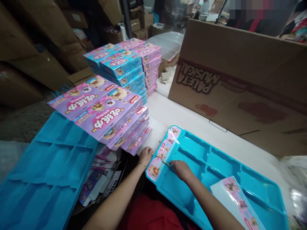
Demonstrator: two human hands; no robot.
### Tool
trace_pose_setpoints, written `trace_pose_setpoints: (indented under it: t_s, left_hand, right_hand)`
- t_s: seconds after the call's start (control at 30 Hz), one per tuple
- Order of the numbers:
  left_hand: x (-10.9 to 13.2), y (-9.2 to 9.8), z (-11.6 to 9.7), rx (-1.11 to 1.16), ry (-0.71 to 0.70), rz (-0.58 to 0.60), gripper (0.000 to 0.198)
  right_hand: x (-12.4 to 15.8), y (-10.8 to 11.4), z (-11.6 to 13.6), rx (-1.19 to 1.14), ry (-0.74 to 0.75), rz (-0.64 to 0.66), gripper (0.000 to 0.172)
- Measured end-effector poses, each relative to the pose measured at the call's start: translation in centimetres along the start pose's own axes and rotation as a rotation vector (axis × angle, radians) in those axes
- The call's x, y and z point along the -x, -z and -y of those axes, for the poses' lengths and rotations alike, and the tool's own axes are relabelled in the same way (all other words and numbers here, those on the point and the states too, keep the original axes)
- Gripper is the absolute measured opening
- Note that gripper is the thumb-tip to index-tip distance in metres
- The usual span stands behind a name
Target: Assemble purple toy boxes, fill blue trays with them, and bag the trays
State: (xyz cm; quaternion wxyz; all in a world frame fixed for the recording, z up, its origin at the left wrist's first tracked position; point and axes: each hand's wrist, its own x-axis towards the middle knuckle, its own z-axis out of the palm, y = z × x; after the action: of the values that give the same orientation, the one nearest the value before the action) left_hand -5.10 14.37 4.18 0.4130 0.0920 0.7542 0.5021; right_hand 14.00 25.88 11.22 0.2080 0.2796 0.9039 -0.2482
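Observation:
A blue plastic tray with several compartments lies on the white table in front of me, a pink sticker strip with animal pictures along its left end. Across this strip runs a thin yellow-brown cord. My right hand pinches one end of the cord above the tray. My left hand is closed at the tray's left edge, with the cord's other end by its fingertips. A white sheet with pink animal stickers rests in the tray's near right part.
Purple boxes are stacked at the left, with blue and pink boxes behind. Another blue tray leans at the left beside flattened cartons. A large cardboard box stands beyond the tray. Clear plastic wrapping lies at the right.

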Motion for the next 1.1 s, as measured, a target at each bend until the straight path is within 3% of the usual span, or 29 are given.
trace_pose_setpoints:
  t_s: [0.17, 0.27, 0.33, 0.57, 0.67, 0.83, 1.1]
  left_hand:
    - [-4.3, -4.6, -3.2, -0.001, -0.021, 0.112, 0.025]
    - [-5.9, -7.1, -4.8, 0.047, 0.009, 0.214, 0.024]
    - [-5.9, -7.7, -5.6, 0.086, 0.027, 0.262, 0.023]
    - [-2.3, -6.2, -7.6, 0.233, 0.008, 0.311, 0.028]
    - [-1.2, -5.8, -8.3, 0.27, -0.021, 0.317, 0.028]
    - [-0.5, -5.7, -8.6, 0.301, -0.045, 0.336, 0.027]
    - [-0.4, -5.3, -8.8, 0.303, -0.074, 0.371, 0.028]
  right_hand:
    - [1.9, 0.7, -2.7, 0.028, -0.075, -0.05, 0.024]
    - [1.5, 1.6, -2.8, -0.062, -0.052, -0.187, 0.02]
    - [0.7, 2.2, -2.9, -0.163, -0.045, -0.291, 0.019]
    - [-4.0, 3.4, -1.8, -0.658, -0.061, -0.702, 0.026]
    - [-6.0, 3.3, -0.3, -0.814, -0.061, -0.806, 0.025]
    - [-7.7, 3.2, 1.0, -0.922, -0.029, -0.865, 0.021]
    - [-7.6, 3.7, 0.8, -0.834, 0.028, -0.859, 0.02]
